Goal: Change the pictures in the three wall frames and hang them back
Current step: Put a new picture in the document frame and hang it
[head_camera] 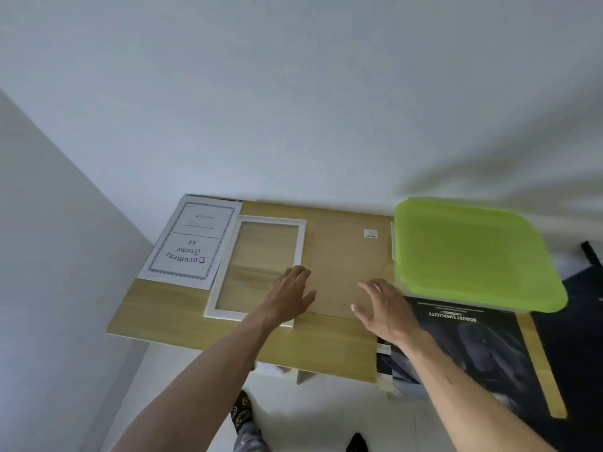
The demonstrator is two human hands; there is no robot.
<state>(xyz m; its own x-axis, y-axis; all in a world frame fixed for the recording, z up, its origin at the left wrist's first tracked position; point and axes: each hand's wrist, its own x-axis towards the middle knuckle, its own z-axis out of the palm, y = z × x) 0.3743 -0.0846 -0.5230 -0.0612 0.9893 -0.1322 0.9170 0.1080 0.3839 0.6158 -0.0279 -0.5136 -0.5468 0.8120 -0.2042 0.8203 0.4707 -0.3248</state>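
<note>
A white picture frame [301,243] lies flat on the wooden table [163,308], with the wood showing through its glass. Beside it on the right lies a brown backing board [342,256] with a small white label. My left hand [290,296] rests, fingers apart, on the frame's right edge where it meets the board. My right hand [381,306] hovers with fingers spread over the board's near right corner. A printed sheet reading "Document Frame A4" [192,243] lies at the far left. A dark poster [470,350] lies at the near right.
A box with a bright green lid [473,252] stands at the table's far right, over the poster's top edge. The table stands against a white wall, with another wall close on the left. White floor and my feet show below.
</note>
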